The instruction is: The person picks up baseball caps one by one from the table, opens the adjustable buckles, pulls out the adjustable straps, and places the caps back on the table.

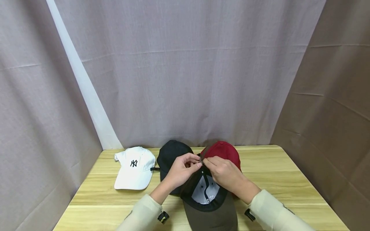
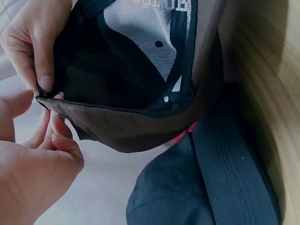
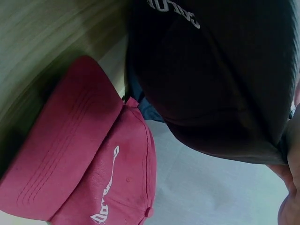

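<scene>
Both hands are at the back edge of a dark brown baseball cap, its brim toward the person and its opening facing up. Inside the cap, a pale mesh lining and black bands show. My left hand pinches the edge between thumb and fingers. Opposite it, my right hand pinches the same edge, the fingertips of both nearly meeting. In the left wrist view, the cap's rim stretches away from the pinched corner. The closure between the fingertips is mostly hidden.
Behind the brown cap, a black cap lies to the left and a red cap to the right. A white cap with a dark logo sits farther left. All are on a wooden table backed by grey curtains.
</scene>
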### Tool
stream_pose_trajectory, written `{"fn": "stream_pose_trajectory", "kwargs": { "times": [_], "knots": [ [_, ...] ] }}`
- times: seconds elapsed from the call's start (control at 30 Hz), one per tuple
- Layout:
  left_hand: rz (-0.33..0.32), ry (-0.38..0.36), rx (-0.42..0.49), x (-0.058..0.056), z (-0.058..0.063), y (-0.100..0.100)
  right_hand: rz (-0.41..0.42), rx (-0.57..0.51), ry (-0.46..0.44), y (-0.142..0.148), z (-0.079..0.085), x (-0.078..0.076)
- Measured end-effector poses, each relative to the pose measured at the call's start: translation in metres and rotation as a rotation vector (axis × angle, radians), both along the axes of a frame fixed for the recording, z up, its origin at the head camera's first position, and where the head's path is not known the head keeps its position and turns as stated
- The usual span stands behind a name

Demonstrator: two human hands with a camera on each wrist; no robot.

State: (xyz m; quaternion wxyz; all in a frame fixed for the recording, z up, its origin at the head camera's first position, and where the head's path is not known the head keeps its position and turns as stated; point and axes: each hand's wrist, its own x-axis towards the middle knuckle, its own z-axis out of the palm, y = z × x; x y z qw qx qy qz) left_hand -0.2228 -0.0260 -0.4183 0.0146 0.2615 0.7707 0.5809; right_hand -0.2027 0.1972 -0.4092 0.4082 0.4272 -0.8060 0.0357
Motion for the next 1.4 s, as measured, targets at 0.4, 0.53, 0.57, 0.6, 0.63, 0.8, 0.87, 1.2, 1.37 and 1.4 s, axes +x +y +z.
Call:
{"fn": "stream_pose_trajectory", "kwargs": {
  "times": [0.4, 0.53, 0.57, 0.6, 0.63, 0.8, 0.87, 1.2, 1.37, 1.4],
  "knots": [
    [0.088, 0.092, -0.058, 0.003, -0.003, 0.002, -0.036, -0.029, -0.037, -0.002, 0.000, 0.004],
    [0.120, 0.309, -0.158, 0.006, -0.003, 0.005, -0.069, -0.033, -0.031, -0.003, 0.000, 0.006],
    [0.132, 0.382, -0.192, 0.007, -0.003, 0.006, -0.077, -0.032, -0.029, -0.003, 0.000, 0.006],
    [0.143, 0.453, -0.225, 0.007, -0.004, 0.007, -0.079, -0.034, -0.029, -0.003, 0.000, 0.006],
    [0.155, 0.516, -0.253, 0.007, -0.004, 0.007, -0.080, -0.034, -0.030, -0.004, 0.000, 0.006],
    [0.204, 0.668, -0.319, 0.007, -0.007, 0.011, -0.078, -0.041, -0.037, -0.004, 0.000, 0.005],
    [0.217, 0.688, -0.321, 0.007, -0.006, 0.011, -0.079, -0.045, -0.041, -0.004, 0.000, 0.005],
    [0.225, 0.665, -0.314, 0.006, -0.004, 0.011, -0.101, -0.072, -0.067, -0.005, -0.001, 0.004],
    [0.236, 0.646, -0.318, 0.006, -0.003, 0.010, -0.118, -0.083, -0.097, -0.007, -0.001, 0.003],
    [0.238, 0.640, -0.320, 0.006, -0.003, 0.010, -0.121, -0.082, -0.102, -0.007, -0.001, 0.003]
  ]
}}
